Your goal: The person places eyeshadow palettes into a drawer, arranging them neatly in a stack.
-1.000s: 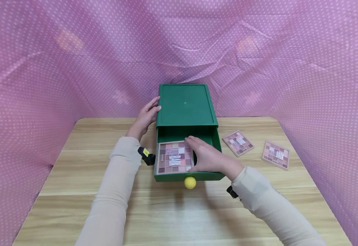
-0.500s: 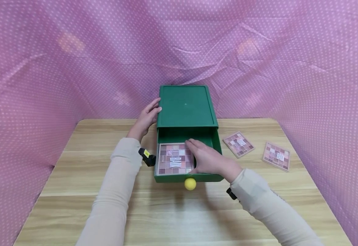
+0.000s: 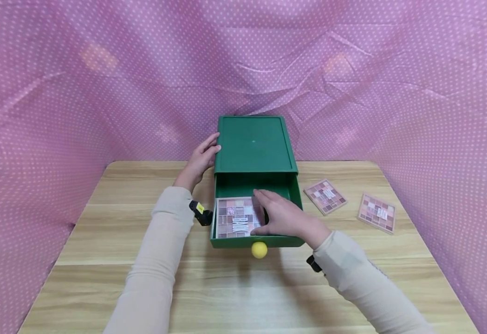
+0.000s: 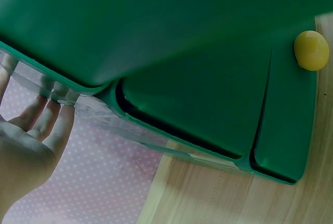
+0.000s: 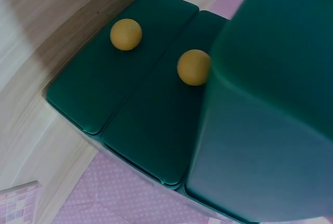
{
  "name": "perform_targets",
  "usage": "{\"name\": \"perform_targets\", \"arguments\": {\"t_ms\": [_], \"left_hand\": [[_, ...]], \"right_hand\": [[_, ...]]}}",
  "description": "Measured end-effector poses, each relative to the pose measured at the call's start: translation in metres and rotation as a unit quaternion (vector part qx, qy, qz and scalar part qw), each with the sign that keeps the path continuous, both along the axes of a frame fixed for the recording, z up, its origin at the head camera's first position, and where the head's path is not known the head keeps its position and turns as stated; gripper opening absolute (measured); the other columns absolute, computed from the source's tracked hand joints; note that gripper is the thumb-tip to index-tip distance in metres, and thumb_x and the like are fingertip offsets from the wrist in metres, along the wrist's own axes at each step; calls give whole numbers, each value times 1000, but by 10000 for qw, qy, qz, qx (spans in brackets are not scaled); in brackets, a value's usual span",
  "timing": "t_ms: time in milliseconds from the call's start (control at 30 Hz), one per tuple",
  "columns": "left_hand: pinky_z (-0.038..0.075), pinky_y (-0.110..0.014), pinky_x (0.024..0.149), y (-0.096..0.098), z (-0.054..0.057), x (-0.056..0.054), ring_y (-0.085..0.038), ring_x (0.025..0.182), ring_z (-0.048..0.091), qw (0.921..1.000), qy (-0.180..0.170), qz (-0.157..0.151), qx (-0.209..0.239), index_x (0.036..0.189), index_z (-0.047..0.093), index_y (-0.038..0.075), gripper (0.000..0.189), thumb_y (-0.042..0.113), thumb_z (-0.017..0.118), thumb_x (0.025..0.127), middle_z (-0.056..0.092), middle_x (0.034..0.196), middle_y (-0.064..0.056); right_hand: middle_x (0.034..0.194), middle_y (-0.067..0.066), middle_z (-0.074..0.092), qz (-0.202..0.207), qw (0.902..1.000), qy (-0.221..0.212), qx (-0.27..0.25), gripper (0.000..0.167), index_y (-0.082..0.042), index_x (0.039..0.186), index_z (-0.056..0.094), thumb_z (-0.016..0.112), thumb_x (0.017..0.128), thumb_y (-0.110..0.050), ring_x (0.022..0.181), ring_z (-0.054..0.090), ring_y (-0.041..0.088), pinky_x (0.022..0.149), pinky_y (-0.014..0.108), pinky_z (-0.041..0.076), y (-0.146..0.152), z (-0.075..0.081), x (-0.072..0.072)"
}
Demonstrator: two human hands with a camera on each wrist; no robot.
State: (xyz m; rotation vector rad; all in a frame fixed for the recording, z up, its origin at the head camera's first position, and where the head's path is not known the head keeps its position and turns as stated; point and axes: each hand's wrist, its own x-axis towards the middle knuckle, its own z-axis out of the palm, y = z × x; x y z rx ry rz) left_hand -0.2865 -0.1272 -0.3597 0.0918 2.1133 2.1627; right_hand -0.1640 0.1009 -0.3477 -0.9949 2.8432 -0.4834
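An eyeshadow palette [image 3: 236, 218] with a windowed lid and pale lettering lies at the left side of the pulled-out top drawer [image 3: 293, 195] of a green drawer unit [image 3: 256, 144]. My right hand [image 3: 287, 215] reaches into the drawer and holds the palette by its right part, thumb toward the front and fingers toward the back. With extended fingers, my left hand [image 3: 199, 162] rests against the unit's left side; the left wrist view shows its fingertips [image 4: 65, 112] touching the clear side wall. My right hand is out of the right wrist view.
Two more palettes, one nearer [image 3: 325, 196] and one farther right [image 3: 376, 213], lie on the wooden table right of the unit. A yellow ball knob [image 3: 259, 250] sticks out from the drawer front. Lower drawers [image 5: 93, 78] are closed. Pink dotted cloth [image 3: 243, 69] surrounds the table.
The palette has settled slightly lower and toward the front inside the drawer, with my right hand still on it. My left hand has stayed against the unit.
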Motion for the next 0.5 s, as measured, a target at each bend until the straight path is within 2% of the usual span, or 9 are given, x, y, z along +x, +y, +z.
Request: {"name": "perform_targets", "arguments": {"t_ms": [267, 500], "left_hand": [[40, -36, 85, 0, 0, 3, -24, 107, 45, 10000, 24, 26, 38, 132, 37, 25, 45, 23, 48, 89, 29, 135, -5], [41, -35, 84, 2, 1, 4, -23, 106, 46, 10000, 24, 28, 12, 132, 37, 26, 44, 24, 48, 89, 30, 135, -4]], "right_hand": [[133, 13, 32, -159, 9984, -230, -490, 88, -1, 133, 30, 68, 68, -46, 120, 30, 24, 94, 37, 30, 10, 10, 4], [133, 10, 33, -266, 9921, -338, -1177, 82, -4, 133, 31, 68, 70, -41, 120, 30, 24, 94, 40, 29, 30, 21, 8]]}}
